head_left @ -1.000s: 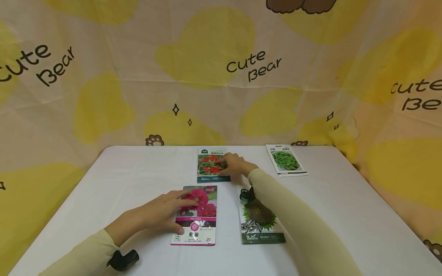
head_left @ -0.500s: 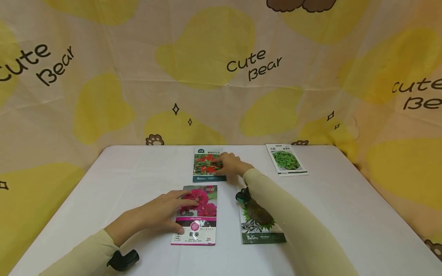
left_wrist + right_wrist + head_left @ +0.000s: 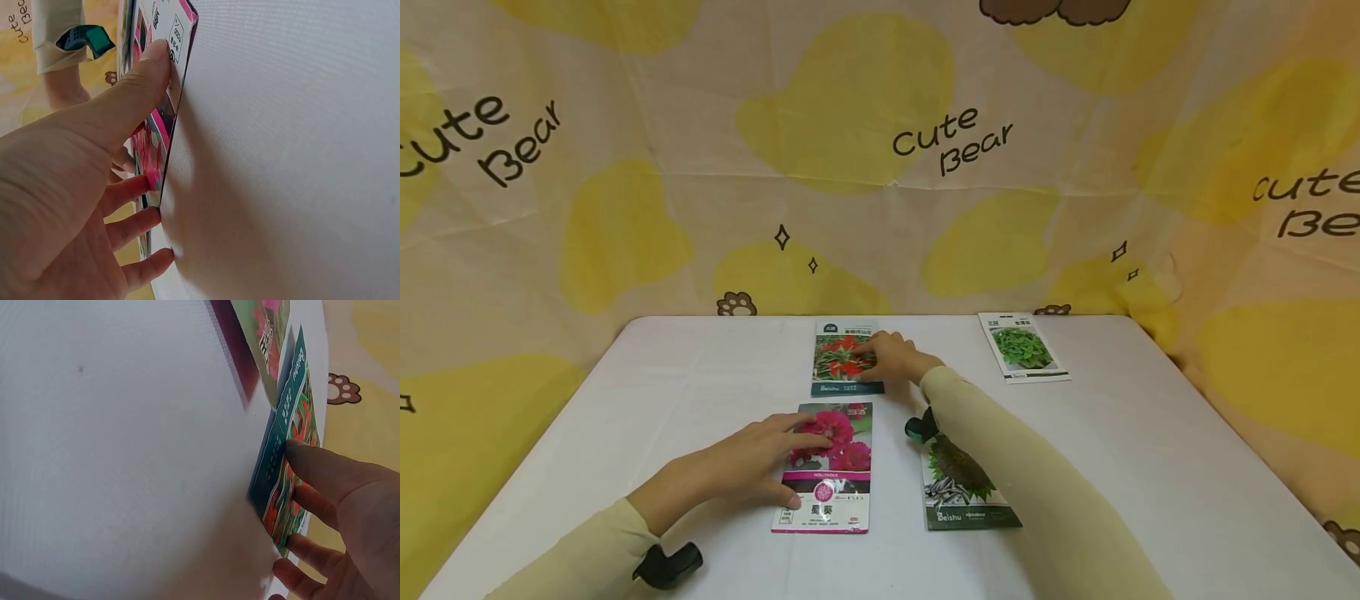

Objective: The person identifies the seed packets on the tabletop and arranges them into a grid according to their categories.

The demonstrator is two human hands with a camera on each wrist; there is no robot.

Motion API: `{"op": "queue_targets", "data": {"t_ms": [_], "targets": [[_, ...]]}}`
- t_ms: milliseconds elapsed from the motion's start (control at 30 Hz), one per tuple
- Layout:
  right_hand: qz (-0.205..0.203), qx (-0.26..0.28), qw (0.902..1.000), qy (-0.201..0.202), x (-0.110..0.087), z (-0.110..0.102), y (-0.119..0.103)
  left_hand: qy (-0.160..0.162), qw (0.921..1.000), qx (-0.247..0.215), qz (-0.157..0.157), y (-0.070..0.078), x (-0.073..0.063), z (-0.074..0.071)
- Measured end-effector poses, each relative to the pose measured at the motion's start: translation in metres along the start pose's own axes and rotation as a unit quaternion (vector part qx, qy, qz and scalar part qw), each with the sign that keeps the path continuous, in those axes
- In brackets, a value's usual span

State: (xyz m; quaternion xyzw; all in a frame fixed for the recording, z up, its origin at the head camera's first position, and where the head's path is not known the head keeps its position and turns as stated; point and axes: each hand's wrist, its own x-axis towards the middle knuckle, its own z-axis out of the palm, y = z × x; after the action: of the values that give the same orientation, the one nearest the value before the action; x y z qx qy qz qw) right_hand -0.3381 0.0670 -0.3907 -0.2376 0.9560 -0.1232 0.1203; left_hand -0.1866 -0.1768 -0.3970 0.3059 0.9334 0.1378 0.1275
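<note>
Spread over a pink hollyhock seed packet (image 3: 831,500) at the near middle is my left hand (image 3: 737,467). Its thumb and fingertips rest on the packet's face and left edge, also visible in the left wrist view. My right hand (image 3: 898,358) touches a red-flower seed packet (image 3: 831,354) behind it, fingers extended. In the right wrist view the thumb (image 3: 325,465) and fingers lie on that packet's (image 3: 284,419) face and edge. Beneath the right forearm lies a sunflower seed packet (image 3: 970,508), partly hidden by the sleeve.
A green-leaf seed packet (image 3: 1022,348) lies at the back right of the white table (image 3: 700,367). Behind the table hangs a yellow patterned cloth (image 3: 865,100). Each wrist wears a dark strapped device, such as the left one (image 3: 667,567).
The red-flower packet has slid a little to the left along with my right hand, and stands more squarely behind the hollyhock packet. My left hand has stayed in place.
</note>
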Motion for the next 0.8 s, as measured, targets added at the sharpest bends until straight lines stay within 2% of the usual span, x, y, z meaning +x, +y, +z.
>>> {"op": "queue_targets", "data": {"t_ms": [500,800], "targets": [[0.02,0.0,0.9998,-0.001,0.006,0.003,-0.008,0.002,1.0,0.001,0.006,0.0,0.001,0.0],[0.013,0.0,0.9999,0.001,0.003,0.003,-0.011,0.0,1.0,-0.004,0.003,0.001,0.0,-0.002]]}}
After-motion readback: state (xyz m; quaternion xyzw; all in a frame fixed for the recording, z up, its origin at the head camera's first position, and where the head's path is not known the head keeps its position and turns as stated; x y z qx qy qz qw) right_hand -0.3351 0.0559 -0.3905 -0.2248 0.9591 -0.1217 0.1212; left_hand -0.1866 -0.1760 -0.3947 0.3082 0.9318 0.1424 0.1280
